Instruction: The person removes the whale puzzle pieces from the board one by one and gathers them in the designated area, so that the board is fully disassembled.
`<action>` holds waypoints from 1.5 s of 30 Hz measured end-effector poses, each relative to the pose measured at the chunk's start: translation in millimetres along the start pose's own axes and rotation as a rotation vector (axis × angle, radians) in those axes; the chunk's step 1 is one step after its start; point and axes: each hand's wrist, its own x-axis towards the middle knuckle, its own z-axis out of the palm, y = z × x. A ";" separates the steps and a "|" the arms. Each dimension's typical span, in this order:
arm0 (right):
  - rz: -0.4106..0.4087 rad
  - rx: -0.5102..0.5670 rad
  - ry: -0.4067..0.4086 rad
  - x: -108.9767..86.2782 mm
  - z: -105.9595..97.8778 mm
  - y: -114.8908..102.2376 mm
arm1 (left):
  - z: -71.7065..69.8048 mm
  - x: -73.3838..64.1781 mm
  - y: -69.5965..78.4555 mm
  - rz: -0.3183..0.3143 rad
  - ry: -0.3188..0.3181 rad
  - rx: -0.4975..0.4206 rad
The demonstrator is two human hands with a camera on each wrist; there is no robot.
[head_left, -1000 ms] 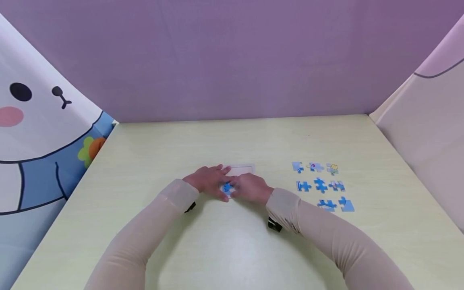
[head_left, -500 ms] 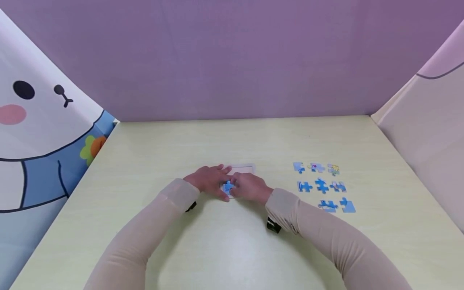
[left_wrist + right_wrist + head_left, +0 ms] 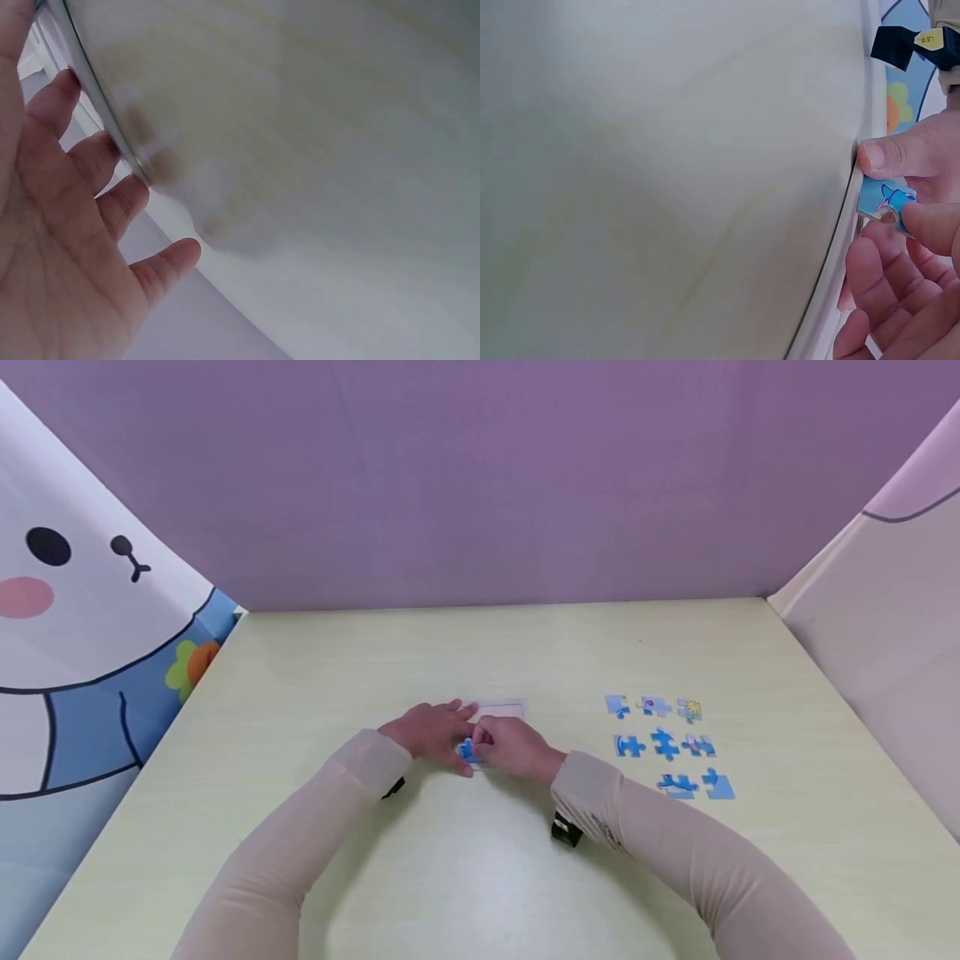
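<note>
A pale puzzle tray [image 3: 504,702] lies on the table between both hands, partly covered by them. One blue jigsaw piece [image 3: 877,196] lies in its near left corner, with a dark blue and pink drawing on it. My left hand [image 3: 430,732] rests along the tray's left side, fingers spread, its thumb at the near edge. In the left wrist view, the left fingertips [image 3: 101,154] touch the tray's rim. My right hand [image 3: 513,745] has curled fingers and holds the jigsaw piece near its edge with the thumb [image 3: 934,225]; the index fingertip is hidden.
Several loose jigsaw pieces [image 3: 664,743] lie in rows on the table [image 3: 480,868] to the right. A purple cloth [image 3: 480,485] stands behind the table, with printed cloth [image 3: 67,635] at the left and pale cloth at the right.
The jigsaw piece has shifted slightly left, into the tray's corner. The right fingers have drawn back and up a little from it. My left hand stays in place.
</note>
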 end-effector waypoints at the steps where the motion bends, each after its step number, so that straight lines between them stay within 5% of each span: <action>1: 0.001 0.001 0.003 -0.5 -0.8 -0.3 | -0.5 -0.4 0.2 0.002 -0.001 0.002; 16: 0.088 0.073 0.027 -24.9 -40.0 15.3 | -1.6 -4.4 3.2 0.003 -0.017 0.108; 29: 0.115 0.102 0.025 -80.7 -85.3 57.3 | 8.3 -10.0 -6.5 0.030 0.048 0.113; 45: 0.276 0.185 -0.164 -124.4 -126.3 90.9 | 12.0 -30.9 -10.6 0.108 0.099 0.089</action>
